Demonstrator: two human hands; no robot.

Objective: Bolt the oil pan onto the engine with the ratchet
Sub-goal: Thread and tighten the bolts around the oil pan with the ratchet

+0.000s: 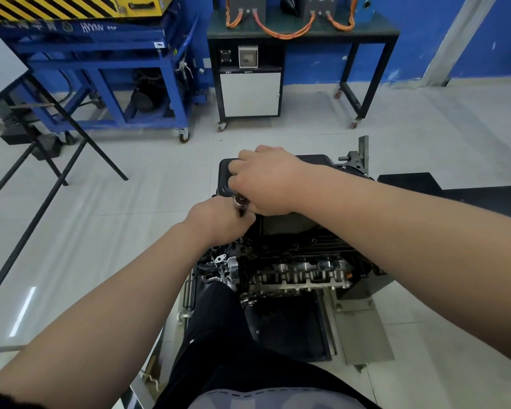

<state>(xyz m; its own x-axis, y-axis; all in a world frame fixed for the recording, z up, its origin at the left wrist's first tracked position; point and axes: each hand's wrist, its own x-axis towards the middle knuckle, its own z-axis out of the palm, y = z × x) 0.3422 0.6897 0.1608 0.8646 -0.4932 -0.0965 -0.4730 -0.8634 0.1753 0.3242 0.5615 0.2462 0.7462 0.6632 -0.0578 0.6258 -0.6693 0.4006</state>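
Note:
The black oil pan (313,162) lies on top of the upturned engine (301,273), in the middle of the view. My right hand (263,181) lies over the pan's near left corner, fingers curled down round the ratchet (241,203), whose dark handle end with a metal collar sticks out below the hand. My left hand (219,222) sits just below it at the pan's left flange, fingers curled round the lower part of the tool. The ratchet's head and the bolt are hidden under the hands.
The engine sits on a grey stand (363,329) on the tiled floor. A blue lift cart (106,72) and a black bench (304,31) with orange cables stand behind. A black-legged table frame (42,160) is at the left. My dark-clothed leg (219,335) is against the stand.

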